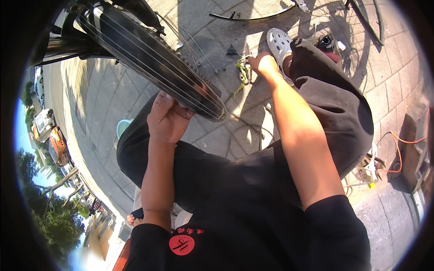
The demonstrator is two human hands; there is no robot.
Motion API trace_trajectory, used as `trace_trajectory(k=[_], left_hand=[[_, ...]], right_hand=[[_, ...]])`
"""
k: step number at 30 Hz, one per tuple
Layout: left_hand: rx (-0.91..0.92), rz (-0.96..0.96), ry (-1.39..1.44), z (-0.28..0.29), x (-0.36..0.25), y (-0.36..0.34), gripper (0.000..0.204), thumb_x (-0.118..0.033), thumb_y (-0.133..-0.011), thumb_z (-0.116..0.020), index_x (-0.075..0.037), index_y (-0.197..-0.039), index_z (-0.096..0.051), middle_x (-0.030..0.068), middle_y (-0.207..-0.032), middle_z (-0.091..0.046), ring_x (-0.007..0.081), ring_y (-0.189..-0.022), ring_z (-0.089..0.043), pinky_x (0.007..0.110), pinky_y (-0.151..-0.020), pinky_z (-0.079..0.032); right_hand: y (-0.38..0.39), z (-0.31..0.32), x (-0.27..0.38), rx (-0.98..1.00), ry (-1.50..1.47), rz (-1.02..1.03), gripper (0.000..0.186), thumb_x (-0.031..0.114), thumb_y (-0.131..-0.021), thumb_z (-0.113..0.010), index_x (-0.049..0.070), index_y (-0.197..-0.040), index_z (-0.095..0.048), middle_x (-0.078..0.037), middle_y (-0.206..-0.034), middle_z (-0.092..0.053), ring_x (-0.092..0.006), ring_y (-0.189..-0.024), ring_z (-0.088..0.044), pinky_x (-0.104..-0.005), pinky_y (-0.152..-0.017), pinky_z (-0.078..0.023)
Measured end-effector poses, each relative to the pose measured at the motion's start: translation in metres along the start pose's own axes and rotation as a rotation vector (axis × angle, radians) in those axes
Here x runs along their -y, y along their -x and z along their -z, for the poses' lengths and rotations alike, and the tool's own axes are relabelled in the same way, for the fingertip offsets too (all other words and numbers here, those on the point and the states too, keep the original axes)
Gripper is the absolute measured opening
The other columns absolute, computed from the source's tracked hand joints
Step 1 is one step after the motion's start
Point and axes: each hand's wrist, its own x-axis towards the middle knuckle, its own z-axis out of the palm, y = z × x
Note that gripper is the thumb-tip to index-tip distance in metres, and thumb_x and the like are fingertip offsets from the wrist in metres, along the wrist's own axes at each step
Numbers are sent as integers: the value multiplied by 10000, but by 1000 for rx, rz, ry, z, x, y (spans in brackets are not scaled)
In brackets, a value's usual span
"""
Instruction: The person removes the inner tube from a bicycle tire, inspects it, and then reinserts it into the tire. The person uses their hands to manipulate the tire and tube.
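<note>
Lining the left side of the frame, leafy trees [49, 221], a white vehicle [43, 121] and an orange vehicle [58, 143] show beyond the pavement [108, 99]. From the upper left, a black wheel [156, 65] slants down toward the middle, pale lines running along its length and knobbly tread showing on its right edge. Just below it, left of centre, the left hand [167, 121] touches its lower edge, thumb upward and the other fingers curled in toward it; their tips are partly hidden, so I cannot tell whether they pinch it. Right of the wheel, thin wires [199, 49] and a small black piece [231, 49] lie on the paving, with a curved black strip [253, 19] farther up. At upper centre, a pale tool-like thing [244, 74] lies among yellow-green strands. The right hand [263, 63] reaches to its upper end, fingers pointing left and held close together; whether they pinch it I cannot tell. Just beside that hand is a white clog [278, 41] on the person's foot, below a dark trouser leg [330, 97]. Near the right edge, an orange cable [398, 153] loops across the ground.
</note>
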Motion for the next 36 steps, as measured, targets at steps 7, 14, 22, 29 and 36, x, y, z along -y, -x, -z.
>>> trace_trajectory(k=[7, 14, 22, 29, 36], left_hand=[[-124, -82, 5, -18, 4, 3, 463, -144, -981, -604, 26, -1411, -591, 186, -1377, -666, 367, -1252, -657, 491, -1118, -494], [1, -154, -88, 24, 2, 27, 531, -202, -997, -616, 28, -1470, -541, 188, -1487, -597, 367, -1308, -629, 509, -1157, -465], [-28, -128, -106, 30, -2, 25, 516, -200, -990, -628, 37, -1443, -557, 201, -1455, -610, 370, -1278, -637, 502, -1121, -482], [-56, -113, -106, 33, 0, 31, 503, -199, -984, -638, 44, -1420, -572, 213, -1427, -620, 372, -1252, -643, 496, -1090, -496], [-71, -112, -109, 31, 1, 36, 491, -198, -978, -649, 52, -1396, -587, 224, -1398, -631, 374, -1226, -650, 490, -1059, -510]], right_hand=[[-33, -64, -53, 132, -99, -109, 443, 330, -834, -660, 21, -1128, -779, -255, -1126, -757, -397, -1122, -729, -441, -969, -549], [-18, -103, -37, 148, -88, -81, 394, 347, -886, -689, 48, -1131, -767, -256, -1180, -741, -420, -1154, -703, -470, -992, -554], [-13, -159, -15, 172, -177, 116, 395, 355, -883, -655, 23, -1073, -751, -253, -1135, -740, -411, -1110, -702, -456, -977, -549], [-13, -157, 1, 228, -181, 87, 430, 359, -905, -648, 11, -1139, -741, -251, -1159, -738, -404, -1137, -699, -463, -1009, -538], [-25, -145, 10, 120, -346, 59, 414, 390, -909, -681, 49, -1132, -754, -228, -1098, -761, -378, -1091, -724, -445, -982, -549]])
